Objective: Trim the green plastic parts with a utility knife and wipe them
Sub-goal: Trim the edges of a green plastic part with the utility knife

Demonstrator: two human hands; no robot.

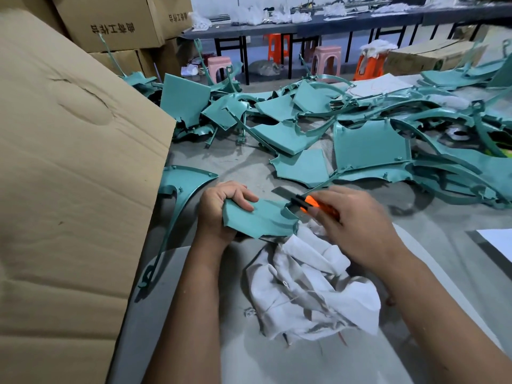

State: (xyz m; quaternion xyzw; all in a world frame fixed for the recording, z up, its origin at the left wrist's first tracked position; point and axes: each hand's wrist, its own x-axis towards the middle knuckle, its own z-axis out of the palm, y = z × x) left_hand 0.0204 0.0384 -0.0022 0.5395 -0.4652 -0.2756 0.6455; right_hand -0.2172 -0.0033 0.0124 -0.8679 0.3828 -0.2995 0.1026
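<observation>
A large cardboard flap (69, 162) leans at the far left, well to the left of the held green part (257, 218); it likely belongs to a box standing open within reach for finished pieces, though its inside is hidden. Between the flap and the held part lies a long curved green trim piece (177, 195) on the grey table (443, 217), perhaps set aside close by.

The left hand (221, 209) grasps the held part at its left edge, thumb laid on top and fingers curled beneath, lifting it just off the table. That grip seems meant to steady the piece and turn its right edge toward the blade. Directly below the held part sits a crumpled white cloth (307, 284), touching or nearly touching its lower edge, probably kept there so wiping can follow the cut without a reach.

At the right edge of the held part, the right hand (357, 225) is clenched around an orange utility knife (310, 203), its blade pointing up and left, over the notch in the part's right rim. The hold looks suited to shaving flash along that rim; trimming appears to be under way, wiping not yet begun.

Above and to the right of the held part spreads a heap of green parts (371, 142), presumably waiting their turn.
</observation>
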